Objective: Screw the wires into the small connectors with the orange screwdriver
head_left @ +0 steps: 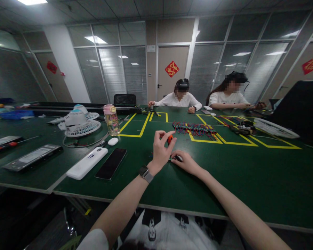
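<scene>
My left hand (160, 151), with a watch on its wrist, is raised over the table with thumb and fingers curled round an orange handle (170, 139) that looks like a screwdriver's. The lower part of this tool is hidden behind the hand. Just below and to the right, my right hand (185, 161) rests on the table. Its fingertips pinch a small green circuit board (170, 159), mostly covered by the fingers. A dark piece (178, 158) shows at the right hand's thumb and fingers; I cannot make out what it is.
Ahead lies a row of circuit boards with red and blue wires (194, 129). To the left are a black phone (111, 164), a white power bank (87, 163), a pink-lidded bottle (111, 119), white fans (80, 123) and a hard drive (33, 157). Two people sit across the table.
</scene>
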The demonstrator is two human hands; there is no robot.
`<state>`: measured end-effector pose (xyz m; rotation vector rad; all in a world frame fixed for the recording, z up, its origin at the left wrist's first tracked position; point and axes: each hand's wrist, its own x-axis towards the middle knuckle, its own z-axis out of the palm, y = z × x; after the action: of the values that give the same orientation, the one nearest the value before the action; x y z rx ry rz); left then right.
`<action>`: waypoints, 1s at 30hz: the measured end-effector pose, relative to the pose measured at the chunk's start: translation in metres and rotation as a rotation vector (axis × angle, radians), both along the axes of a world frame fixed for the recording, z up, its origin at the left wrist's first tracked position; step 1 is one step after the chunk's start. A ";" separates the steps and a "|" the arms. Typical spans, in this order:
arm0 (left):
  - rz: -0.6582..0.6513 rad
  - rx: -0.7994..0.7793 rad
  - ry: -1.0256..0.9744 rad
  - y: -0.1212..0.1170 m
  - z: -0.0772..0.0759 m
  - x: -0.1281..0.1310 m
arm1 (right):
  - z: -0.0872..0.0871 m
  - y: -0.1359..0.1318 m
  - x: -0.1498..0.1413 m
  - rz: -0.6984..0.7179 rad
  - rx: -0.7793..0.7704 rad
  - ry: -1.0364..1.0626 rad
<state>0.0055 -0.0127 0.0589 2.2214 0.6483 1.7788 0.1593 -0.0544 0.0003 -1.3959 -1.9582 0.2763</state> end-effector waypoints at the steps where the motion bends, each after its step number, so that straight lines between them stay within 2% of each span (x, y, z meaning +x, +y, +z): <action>1: 0.005 -0.003 -0.006 0.000 0.000 0.001 | 0.000 0.000 0.000 0.000 0.002 -0.003; 7: -0.072 -0.007 -0.011 0.001 0.000 0.000 | 0.001 0.000 0.000 -0.003 -0.001 0.003; 13: 0.012 0.020 -0.010 0.000 0.000 0.000 | 0.000 0.000 0.000 -0.007 -0.008 0.000; 20: -0.062 -0.013 0.009 0.002 0.000 0.000 | 0.001 -0.001 -0.001 -0.003 -0.008 0.007; 26: 0.019 0.003 -0.011 0.001 0.000 0.000 | 0.000 0.000 0.000 -0.003 -0.005 0.007; 30: -0.045 -0.018 -0.021 0.002 -0.001 0.001 | -0.002 0.001 0.001 0.002 -0.009 0.015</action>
<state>0.0062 -0.0105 0.0577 2.1850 0.6037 1.7650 0.1599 -0.0535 -0.0012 -1.3944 -1.9487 0.2957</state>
